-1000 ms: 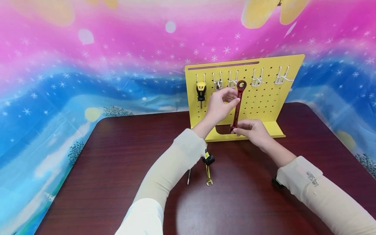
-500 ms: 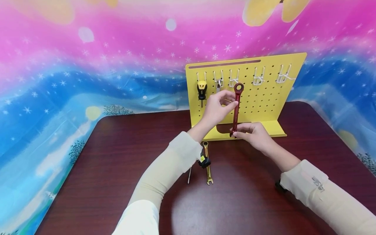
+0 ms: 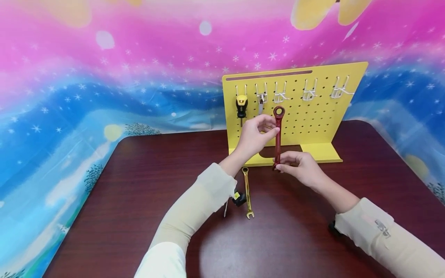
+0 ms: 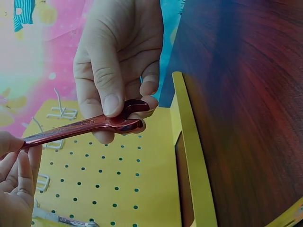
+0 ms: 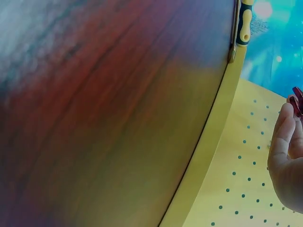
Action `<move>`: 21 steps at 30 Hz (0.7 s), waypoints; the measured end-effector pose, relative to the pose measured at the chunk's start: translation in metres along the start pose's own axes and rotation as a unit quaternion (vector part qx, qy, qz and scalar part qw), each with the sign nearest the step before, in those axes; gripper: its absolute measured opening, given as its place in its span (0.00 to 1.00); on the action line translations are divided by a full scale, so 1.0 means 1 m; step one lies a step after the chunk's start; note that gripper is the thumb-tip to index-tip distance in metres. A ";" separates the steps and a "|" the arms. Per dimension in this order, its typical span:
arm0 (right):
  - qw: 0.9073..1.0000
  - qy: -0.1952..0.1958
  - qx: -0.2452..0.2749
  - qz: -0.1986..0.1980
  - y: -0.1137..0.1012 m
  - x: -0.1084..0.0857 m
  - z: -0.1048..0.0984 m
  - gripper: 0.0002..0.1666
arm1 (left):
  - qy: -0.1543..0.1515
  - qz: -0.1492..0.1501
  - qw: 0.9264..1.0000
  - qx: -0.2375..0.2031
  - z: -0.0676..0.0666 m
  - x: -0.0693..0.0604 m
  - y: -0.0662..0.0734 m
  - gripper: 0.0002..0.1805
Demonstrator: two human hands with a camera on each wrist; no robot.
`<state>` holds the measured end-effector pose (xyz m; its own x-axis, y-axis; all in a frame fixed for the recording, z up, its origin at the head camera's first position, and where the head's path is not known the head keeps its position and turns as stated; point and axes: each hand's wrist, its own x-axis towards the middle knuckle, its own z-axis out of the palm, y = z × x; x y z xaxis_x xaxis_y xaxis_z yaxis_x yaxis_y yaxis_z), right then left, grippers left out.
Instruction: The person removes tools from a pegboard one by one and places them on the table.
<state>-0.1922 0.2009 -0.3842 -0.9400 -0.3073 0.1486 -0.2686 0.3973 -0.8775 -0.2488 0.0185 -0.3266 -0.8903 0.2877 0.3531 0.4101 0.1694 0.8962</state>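
Observation:
A red combination wrench [image 3: 278, 137] stands nearly upright in front of the yellow pegboard [image 3: 313, 127], its ring end on top. Just below the ring, my left hand [image 3: 255, 135] pinches the shaft between thumb and fingers. My right hand [image 3: 300, 168] pinches the open jaw end at the bottom. In the left wrist view the right thumb presses on the wrench's jaw end [image 4: 125, 120], while the left fingers hold the far part at the frame's edge. The right wrist view catches only part of a hand [image 5: 289, 156] and a bit of red wrench [image 5: 297, 101].
On the pegboard hang a yellow-black screwdriver [image 3: 241, 106] and a silver-headed tool [image 3: 261, 101], partly hidden by my left hand. White wire hooks [image 3: 308, 92] line its top. A gold wrench [image 3: 247, 193] lies on the dark wooden table [image 3: 156, 185], beside a thin metal shaft [image 3: 226, 207].
Both hands have lowered the red wrench a little and brought it slightly left and closer, still gripping both ends. More of the gold wrench now shows beside the left sleeve.

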 end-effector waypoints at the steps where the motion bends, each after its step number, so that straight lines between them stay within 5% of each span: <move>1: 1.000 -0.001 0.004 -0.002 0.000 0.000 0.001 0.11 | 0.001 0.000 1.000 -0.002 0.000 -0.001 0.000 0.09; 21: 0.998 -0.047 0.019 0.029 -0.012 -0.014 0.008 0.12 | 0.002 -0.042 0.999 -0.019 -0.007 -0.023 -0.007 0.10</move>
<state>-0.1743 0.1941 -0.3793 -0.9291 -0.3657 0.0543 -0.2039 0.3844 -0.9004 -0.2328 0.0037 -0.3395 -0.9222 0.2706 0.2764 0.3257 0.1577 0.9322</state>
